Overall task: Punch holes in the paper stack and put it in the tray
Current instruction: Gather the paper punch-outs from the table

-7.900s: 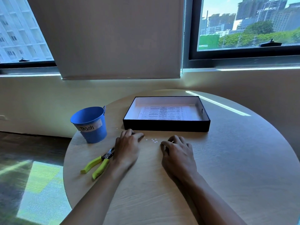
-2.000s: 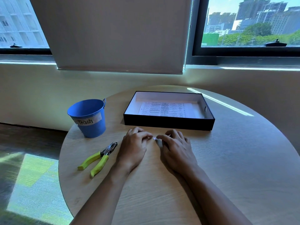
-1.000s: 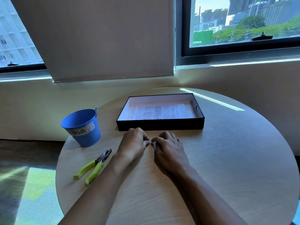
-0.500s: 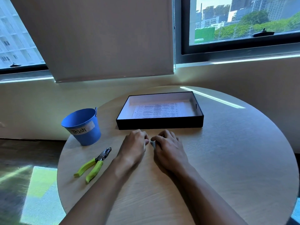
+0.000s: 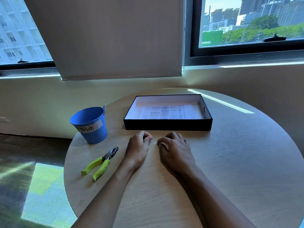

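Note:
The printed paper stack [image 5: 162, 111] lies flat inside the black tray [image 5: 167, 126] at the back of the round table. The hole punch [image 5: 100, 162], with yellow-green handles, lies on the table left of my arms. My left hand [image 5: 138, 147] rests in front of the tray with its fingers curled under; nothing shows in it. A short gap away, my right hand [image 5: 175, 149] has its fingertips curled onto small white paper dots [image 5: 160, 143]. One loose dot [image 5: 155, 143] lies between the hands.
A blue bucket [image 5: 89, 125] labelled "Trash" stands at the table's left edge, behind the punch. The round wooden table [image 5: 238, 162] stretches wide to the right. A wall and windows rise behind it.
My hands, which had been touching over the gathered paper dots, have drawn a little apart. The scattered dots seen earlier in front of the tray have been swept together.

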